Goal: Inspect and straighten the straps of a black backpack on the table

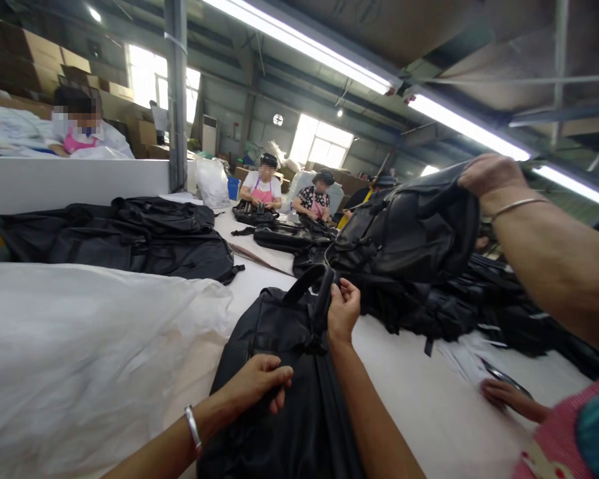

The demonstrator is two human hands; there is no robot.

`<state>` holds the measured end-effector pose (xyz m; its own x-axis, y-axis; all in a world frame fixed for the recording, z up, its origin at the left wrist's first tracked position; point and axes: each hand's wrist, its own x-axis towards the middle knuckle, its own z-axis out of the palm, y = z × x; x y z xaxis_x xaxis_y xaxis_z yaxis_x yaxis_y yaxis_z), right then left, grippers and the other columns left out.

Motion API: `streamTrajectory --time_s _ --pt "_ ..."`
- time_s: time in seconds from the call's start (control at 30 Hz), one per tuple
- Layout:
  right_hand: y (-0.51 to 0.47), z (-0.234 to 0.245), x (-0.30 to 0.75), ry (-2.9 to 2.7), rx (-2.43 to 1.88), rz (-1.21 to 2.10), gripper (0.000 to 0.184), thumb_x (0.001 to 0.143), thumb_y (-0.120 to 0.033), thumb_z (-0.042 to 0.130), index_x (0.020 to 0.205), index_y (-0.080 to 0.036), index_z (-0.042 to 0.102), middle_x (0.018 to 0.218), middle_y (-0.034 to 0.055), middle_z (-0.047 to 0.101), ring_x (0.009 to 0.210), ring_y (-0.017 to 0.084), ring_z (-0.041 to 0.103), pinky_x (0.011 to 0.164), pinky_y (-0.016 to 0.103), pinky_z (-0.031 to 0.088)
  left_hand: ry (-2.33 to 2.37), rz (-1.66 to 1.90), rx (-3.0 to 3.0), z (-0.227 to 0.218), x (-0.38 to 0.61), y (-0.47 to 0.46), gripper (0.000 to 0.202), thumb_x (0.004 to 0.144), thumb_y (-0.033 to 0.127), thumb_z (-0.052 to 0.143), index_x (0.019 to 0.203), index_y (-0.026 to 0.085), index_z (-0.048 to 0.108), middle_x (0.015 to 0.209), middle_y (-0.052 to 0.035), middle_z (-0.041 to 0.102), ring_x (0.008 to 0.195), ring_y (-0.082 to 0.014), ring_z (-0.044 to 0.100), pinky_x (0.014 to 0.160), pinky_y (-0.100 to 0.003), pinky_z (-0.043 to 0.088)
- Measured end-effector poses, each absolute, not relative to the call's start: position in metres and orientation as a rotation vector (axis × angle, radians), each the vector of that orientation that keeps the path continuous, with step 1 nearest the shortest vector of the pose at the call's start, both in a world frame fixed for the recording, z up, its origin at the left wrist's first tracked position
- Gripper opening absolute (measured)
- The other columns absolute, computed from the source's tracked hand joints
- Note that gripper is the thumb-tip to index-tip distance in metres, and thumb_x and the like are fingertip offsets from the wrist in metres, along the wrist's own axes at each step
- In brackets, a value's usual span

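A black backpack (279,426) lies on the table right in front of me, its top end pointing away. My right hand (343,309) pinches a black padded strap (323,299) at the top of this backpack and holds it raised. Over the middle of the backpack, my left hand (262,382) has its fingers curled in, thumb against forefinger. What is between those fingers, if anything, is hidden. A loop of black webbing (302,283) arches beside the raised strap.
On my right, a co-worker's hand (494,176) lifts another black backpack (404,229); the other hand (509,396) rests by scissors (504,378). White plastic sheeting (80,359) covers the left side. Black bags (144,239) lie beyond it. Several people work farther back.
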<state>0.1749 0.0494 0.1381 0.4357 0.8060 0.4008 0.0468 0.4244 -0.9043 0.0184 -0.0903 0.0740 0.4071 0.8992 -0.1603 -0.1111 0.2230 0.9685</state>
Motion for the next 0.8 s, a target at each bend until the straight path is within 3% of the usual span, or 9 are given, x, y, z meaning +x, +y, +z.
streamTrajectory --time_s 0.13,0.27,0.33,0.43,0.8 --pt "0.046 0.139 0.160 -1.003 -1.028 0.712 0.041 0.073 -0.039 0.067 0.105 -0.017 0.054 0.089 0.0034 0.063 0.082 0.016 0.062 0.076 0.028 0.051 0.881 0.912 1.088 0.071 0.025 -0.079 0.041 0.081 0.054 0.057 0.081 0.012 0.056 0.066 -0.0067 0.066 0.051 -0.0139 0.057 0.050 -0.022 0.037" --pt "0.041 0.151 0.148 -0.913 -0.956 0.929 0.044 0.066 -0.036 0.072 0.103 -0.019 0.055 0.085 -0.0003 0.063 0.075 0.014 0.063 0.070 0.026 0.052 0.834 1.057 1.110 0.076 0.020 -0.075 0.035 0.075 0.038 0.068 0.100 0.014 0.059 0.088 -0.0058 0.068 0.074 -0.0165 0.063 0.066 -0.025 0.045" --pt "0.044 0.156 0.144 -0.882 -0.945 0.986 0.044 0.066 -0.035 0.073 0.103 -0.019 0.055 0.083 -0.0015 0.062 0.072 0.012 0.062 0.069 0.025 0.052 0.822 1.038 1.170 0.078 0.019 -0.077 0.025 0.080 0.034 0.062 0.090 0.012 0.062 0.080 -0.0059 0.069 0.070 -0.0162 0.062 0.066 -0.025 0.045" --pt "0.050 0.153 0.138 -0.895 -0.950 0.999 0.041 0.067 -0.033 0.071 0.102 -0.019 0.055 0.079 -0.0025 0.062 0.070 0.012 0.061 0.066 0.023 0.050 0.859 1.007 1.216 0.081 0.020 -0.081 0.025 0.084 0.034 0.053 0.075 0.012 0.061 0.067 -0.0069 0.068 0.057 -0.0156 0.060 0.058 -0.025 0.042" --pt "0.051 0.120 0.143 -0.920 -1.028 0.976 0.032 0.064 -0.024 0.071 0.092 -0.017 0.057 0.070 -0.0021 0.060 0.066 0.013 0.058 0.063 0.024 0.046 0.769 0.901 1.165 0.087 0.016 -0.101 0.022 0.081 0.033 0.058 0.082 0.011 0.061 0.072 -0.0086 0.069 0.059 -0.0146 0.062 0.060 -0.024 0.044"
